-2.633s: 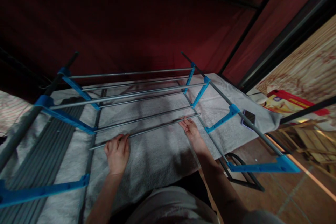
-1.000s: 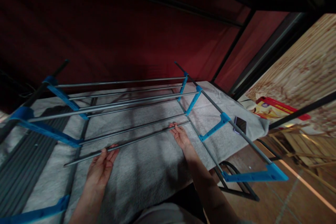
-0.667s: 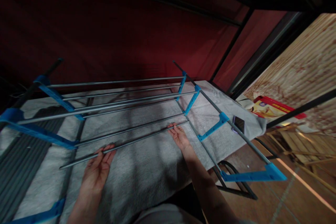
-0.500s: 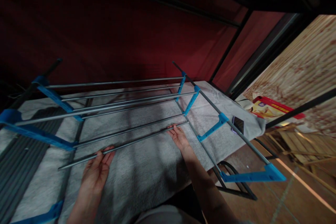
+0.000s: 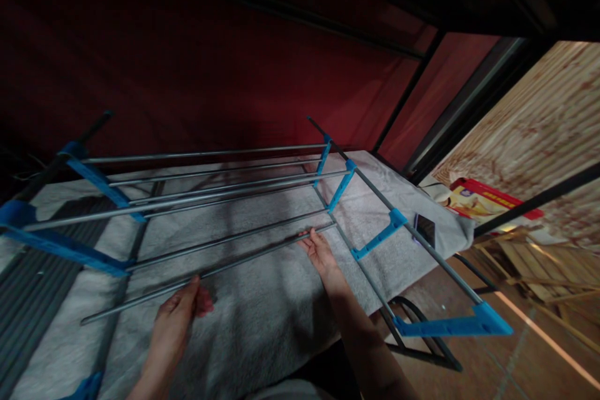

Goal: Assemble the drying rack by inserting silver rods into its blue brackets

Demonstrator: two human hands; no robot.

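Note:
A loose grey metal rod point(image 5: 248, 257) lies slantwise in front of the rack. Near its middle my left hand point(image 5: 180, 312) pinches it between thumb and fingers. Toward its right end, my right hand point(image 5: 319, 250) grips it with the fingertips. The rack has grey crossbars point(image 5: 225, 240) joined to blue plastic brackets, among them a left one point(image 5: 70, 247) and a right one point(image 5: 382, 237). The rod's right end is close to the right side frame; its left end sticks out past my left hand, over the left frame bar.
A grey cloth point(image 5: 248, 337) covers the table. Several dark grey rods point(image 5: 42, 275) lie at the left. On the cloth's right side is a phone point(image 5: 424, 229), with a red and yellow box point(image 5: 487, 200) behind it. Wooden slats point(image 5: 557, 262) stand at the far right.
The rod's left end has swung toward me and further left. My left hand has moved slightly nearer and its fingers have curled in. My right hand has barely moved.

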